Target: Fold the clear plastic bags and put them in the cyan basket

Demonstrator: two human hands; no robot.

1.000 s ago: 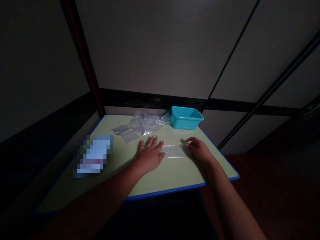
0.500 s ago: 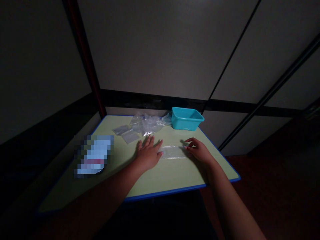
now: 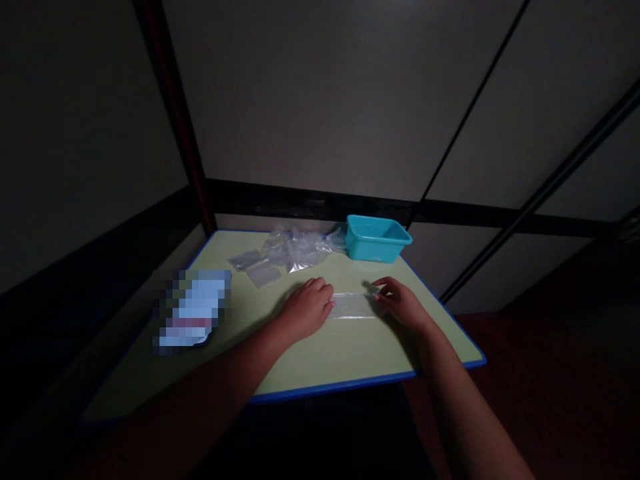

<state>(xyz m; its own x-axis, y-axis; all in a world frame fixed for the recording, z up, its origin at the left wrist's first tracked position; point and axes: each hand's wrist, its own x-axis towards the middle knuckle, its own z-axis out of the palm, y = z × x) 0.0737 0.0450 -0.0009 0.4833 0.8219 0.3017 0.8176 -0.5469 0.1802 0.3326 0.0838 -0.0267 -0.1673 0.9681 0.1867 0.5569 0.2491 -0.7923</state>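
Observation:
A clear plastic bag (image 3: pixel 354 306) lies flat on the pale green table between my hands. My left hand (image 3: pixel 309 308) is closed, its fingers curled over the bag's left end. At the right end, my right hand (image 3: pixel 397 301) pinches the bag's edge between thumb and fingers, the other fingers bent above it. Behind my left hand, a crumpled heap of clear plastic (image 3: pixel 300 249) rests near the back of the table. Two flat clear bags, one of them nearer me (image 3: pixel 263 272), lie at the heap's left.
A turquoise plastic basket (image 3: pixel 377 241) stands at the table's back right. A blurred-out, light blue item (image 3: pixel 195 310) lies at the left. The table (image 3: pixel 340 353) has a blue edge, with pale panels behind it.
The spread fingers of my left hand have curled closed at the bag's left end. My right hand keeps its pinch at the other end. The view has shifted slightly.

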